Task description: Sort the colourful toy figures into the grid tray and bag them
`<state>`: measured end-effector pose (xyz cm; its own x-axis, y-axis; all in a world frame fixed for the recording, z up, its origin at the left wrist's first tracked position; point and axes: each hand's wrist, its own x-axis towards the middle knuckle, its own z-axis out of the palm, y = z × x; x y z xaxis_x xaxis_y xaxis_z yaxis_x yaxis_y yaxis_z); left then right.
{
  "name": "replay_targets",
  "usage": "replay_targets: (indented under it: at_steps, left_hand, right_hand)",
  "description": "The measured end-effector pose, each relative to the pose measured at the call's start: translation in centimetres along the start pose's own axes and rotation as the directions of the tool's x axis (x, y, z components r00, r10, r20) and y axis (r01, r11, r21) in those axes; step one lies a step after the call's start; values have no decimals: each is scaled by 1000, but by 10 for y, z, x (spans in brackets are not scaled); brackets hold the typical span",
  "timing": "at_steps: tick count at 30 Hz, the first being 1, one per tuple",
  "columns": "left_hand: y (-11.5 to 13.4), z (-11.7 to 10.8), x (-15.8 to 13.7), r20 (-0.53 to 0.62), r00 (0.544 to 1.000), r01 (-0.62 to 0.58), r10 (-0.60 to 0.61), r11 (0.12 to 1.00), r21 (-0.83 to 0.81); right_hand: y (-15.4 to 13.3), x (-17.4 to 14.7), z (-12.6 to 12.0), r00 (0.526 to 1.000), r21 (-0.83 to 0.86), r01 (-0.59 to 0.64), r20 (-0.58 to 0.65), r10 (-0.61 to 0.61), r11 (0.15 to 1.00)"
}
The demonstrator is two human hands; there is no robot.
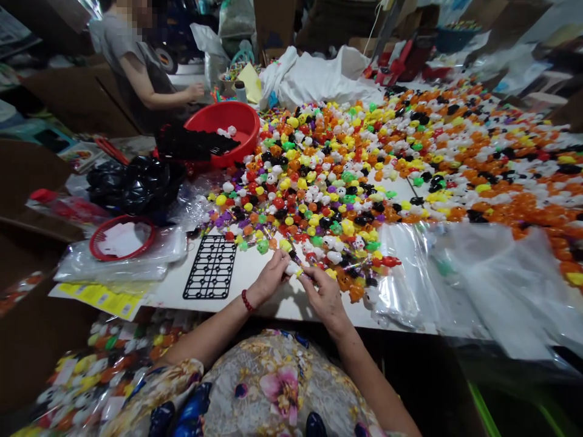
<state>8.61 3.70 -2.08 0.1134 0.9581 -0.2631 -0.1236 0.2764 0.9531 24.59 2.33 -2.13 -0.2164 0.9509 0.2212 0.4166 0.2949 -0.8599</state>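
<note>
Close to the table's front edge, my two hands meet around a small white plastic toy figure [293,267] with a bit of yellow on it. My left hand [269,280] has its fingers closed on the white end. The fingers of my right hand [327,298] pinch the other end, where a thin, purplish stick-like part shows. The fingers partly hide the toy. Just beyond them lies the edge of a big heap of small plastic figures [314,194] in orange, white, yellow, black, red and green. A black plastic grid [210,267] lies flat left of my left hand.
Clear plastic bags [410,273] lie at right. On the left are a small red basket [122,238] holding white paper, black plastic bags [136,182] and a large red basin [223,124]. A person [141,73] stands behind. Bagged figures [82,388] lie below the table.
</note>
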Motion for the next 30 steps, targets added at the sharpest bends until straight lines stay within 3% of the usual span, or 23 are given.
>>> replay_targets:
  at_steps: [3,8,10,12,15,17,20,22,27,30]
  left_hand:
    - [-7,2,-1,-31,999,27,-26,999,20]
    - [-13,2,1,40,997,70,-71,997,17]
    - [-8,-2,8,54,998,12,-18,994,105]
    - [2,-10,23,-23,994,-99,108,963,251]
    - [22,-29,62,-215,921,-156,325,814,560]
    - [35,-44,94,-235,871,-107,432,633,767]
    - [47,-61,135,-109,898,-47,426,340,939]
    - [51,-66,151,-67,925,-42,374,275,961]
    - [52,-70,150,-87,920,-28,383,283,959]
    - [52,-73,128,-242,824,-36,512,474,880]
  right_hand:
    - [-1,-5,8,1000,-30,5,-6,-5,1000]
    - [10,-5,20,997,-91,80,-4,-80,993]
    - [16,1,12,992,-115,123,-9,-125,986]
    - [21,11,-5,983,-195,138,-95,-158,971]
    - [27,25,-35,925,-413,52,-323,-200,909]
    - [29,31,-46,890,-516,-6,-393,-231,857]
    - [32,28,-37,914,-541,52,-314,-259,839]
    - [32,21,-19,938,-524,126,-214,-273,843]
    - [32,9,20,960,-530,239,3,-280,814]
    - [31,16,27,960,-556,267,79,-270,787]
